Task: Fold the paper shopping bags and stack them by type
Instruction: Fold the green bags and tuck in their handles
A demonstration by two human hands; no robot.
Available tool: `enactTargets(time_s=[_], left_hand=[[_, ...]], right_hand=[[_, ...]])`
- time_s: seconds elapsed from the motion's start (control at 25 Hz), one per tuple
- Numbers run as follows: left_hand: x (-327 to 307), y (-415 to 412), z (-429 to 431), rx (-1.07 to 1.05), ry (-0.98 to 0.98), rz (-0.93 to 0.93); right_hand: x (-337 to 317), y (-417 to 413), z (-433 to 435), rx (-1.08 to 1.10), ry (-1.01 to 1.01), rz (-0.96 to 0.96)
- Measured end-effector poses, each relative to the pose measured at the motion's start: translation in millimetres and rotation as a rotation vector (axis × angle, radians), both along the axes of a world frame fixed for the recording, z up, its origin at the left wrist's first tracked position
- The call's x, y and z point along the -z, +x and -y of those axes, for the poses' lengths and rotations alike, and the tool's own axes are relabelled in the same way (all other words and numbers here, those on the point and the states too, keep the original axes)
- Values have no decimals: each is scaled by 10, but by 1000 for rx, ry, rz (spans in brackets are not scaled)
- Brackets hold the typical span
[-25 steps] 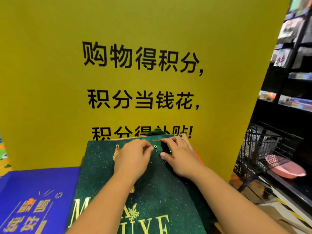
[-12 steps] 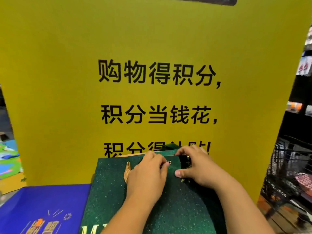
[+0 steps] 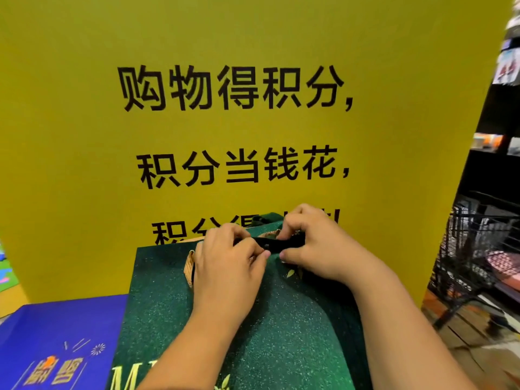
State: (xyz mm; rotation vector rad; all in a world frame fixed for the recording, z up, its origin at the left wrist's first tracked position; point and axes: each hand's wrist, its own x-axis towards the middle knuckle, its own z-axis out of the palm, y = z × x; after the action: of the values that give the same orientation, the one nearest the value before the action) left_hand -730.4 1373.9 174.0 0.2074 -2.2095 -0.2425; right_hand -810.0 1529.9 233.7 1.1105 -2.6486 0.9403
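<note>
A dark green glitter paper bag [image 3: 281, 327] with gold lettering lies flat in front of me, its top edge toward the yellow board. A gold woven handle [image 3: 189, 267] shows beside my left hand. My left hand [image 3: 225, 266] and my right hand [image 3: 318, 246] meet at the bag's top edge. Both pinch a dark ribbon [image 3: 284, 244] stretched between their fingertips. A blue paper bag [image 3: 59, 342] with gold characters lies flat to the left of the green one.
A tall yellow board [image 3: 84, 136] with black Chinese characters stands right behind the bags. A black wire shopping cart [image 3: 475, 249] holding a pink basin sits at the right, with dark store shelves [image 3: 495, 142] behind it.
The camera has tilted up and drawn closer. Both hands stayed at the green bag's top edge, and the dark ribbon is now pulled out between their fingertips.
</note>
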Motion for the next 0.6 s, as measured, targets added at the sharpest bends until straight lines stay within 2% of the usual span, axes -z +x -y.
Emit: enactTargets(time_s=[0.08, 0.16, 0.24, 0.4, 0.52, 0.6], left_hand=[[-1, 4, -13, 1, 17, -55], [-8, 11, -33, 25, 34, -87], [13, 14, -41, 34, -6, -71], [29, 5, -44, 41, -62, -55], [42, 13, -71, 63, -91, -74], [40, 17, -70, 75, -95, -93]], right_hand=[[-38, 23, -64, -23, -60, 35], [-67, 43, -107, -33, -16, 10], [-80, 46, -118, -46, 41, -8], [-101, 12, -104, 16, -18, 39], [-85, 7, -59, 63, 88, 18], [-84, 5, -64, 30, 89, 53]])
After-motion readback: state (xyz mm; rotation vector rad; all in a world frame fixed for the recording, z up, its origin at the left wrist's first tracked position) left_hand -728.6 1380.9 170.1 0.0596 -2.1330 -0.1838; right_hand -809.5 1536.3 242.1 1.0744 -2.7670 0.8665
